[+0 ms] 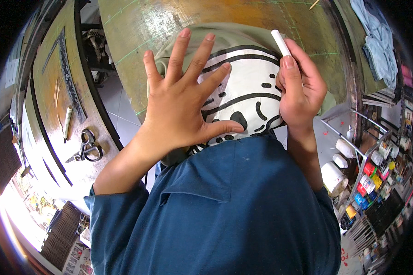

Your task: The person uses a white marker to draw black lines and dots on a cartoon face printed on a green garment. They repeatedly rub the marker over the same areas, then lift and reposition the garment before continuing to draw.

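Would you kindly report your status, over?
Left hand spread over olive fabric with white, black-lined print. Right hand holding slim white pen. Left hand hiding some print.

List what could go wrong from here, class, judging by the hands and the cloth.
Smudging: the left hand spreads over the black-and-white picture; if that is wet, it might smear.
Stray marks: the right hand holds a white pen-like stick beside the olive cloth; a slip could perhaps mark it.

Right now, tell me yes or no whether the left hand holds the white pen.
No, the left hand is spread over the printed cloth, and the right hand grips the white pen.
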Motion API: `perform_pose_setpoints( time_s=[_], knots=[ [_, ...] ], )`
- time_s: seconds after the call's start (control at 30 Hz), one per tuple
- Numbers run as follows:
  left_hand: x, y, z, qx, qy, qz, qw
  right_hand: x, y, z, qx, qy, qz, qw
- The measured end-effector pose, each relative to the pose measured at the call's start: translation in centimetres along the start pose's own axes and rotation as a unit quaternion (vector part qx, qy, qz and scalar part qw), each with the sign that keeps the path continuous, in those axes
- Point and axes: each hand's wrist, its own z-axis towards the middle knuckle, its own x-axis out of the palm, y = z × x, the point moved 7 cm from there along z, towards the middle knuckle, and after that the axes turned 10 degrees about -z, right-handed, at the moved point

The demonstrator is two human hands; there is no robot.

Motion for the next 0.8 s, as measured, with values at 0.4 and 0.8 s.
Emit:
perform_pose_setpoints(
  time_s=[0.4, 0.8],
  knots=[
    [-0.5, 1.0, 0.9, 0.069, -0.001, -0.004, 0.998, -0.3, -0.7, -0.2, 0.045, -0.019, 0.059, 0.997],
    [-0.3, 0.7, 2.3, 0.107, 0.019, -0.001, 0.994, -0.2, -0.3, 0.0, 0.034, -0.006, 0.024, 0.999]
  ],
)
